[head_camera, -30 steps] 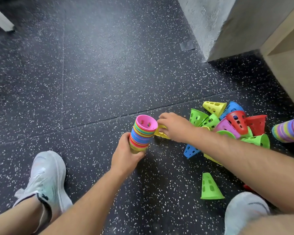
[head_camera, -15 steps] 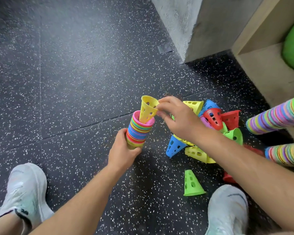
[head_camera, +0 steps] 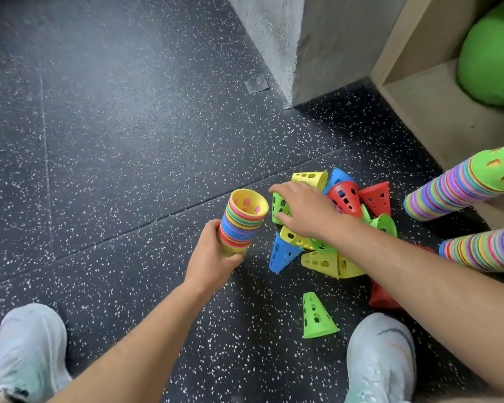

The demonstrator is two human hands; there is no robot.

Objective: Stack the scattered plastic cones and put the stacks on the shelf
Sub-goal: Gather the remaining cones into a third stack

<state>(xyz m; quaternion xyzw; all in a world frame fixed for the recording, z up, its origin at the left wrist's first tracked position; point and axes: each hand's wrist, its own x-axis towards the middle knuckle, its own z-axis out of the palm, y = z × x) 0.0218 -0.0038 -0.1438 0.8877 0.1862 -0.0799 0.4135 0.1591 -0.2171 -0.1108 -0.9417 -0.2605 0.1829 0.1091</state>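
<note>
The left hand grips the narrow lower end of a tilted stack of cones, its fingertips hidden behind it. The right hand reaches over the loose pile on the floor before the shelf's front edge, fingers and thumb curled round a green cone; its forearm covers several cones. Two long stacks by that edge run out of view at the right.
</note>
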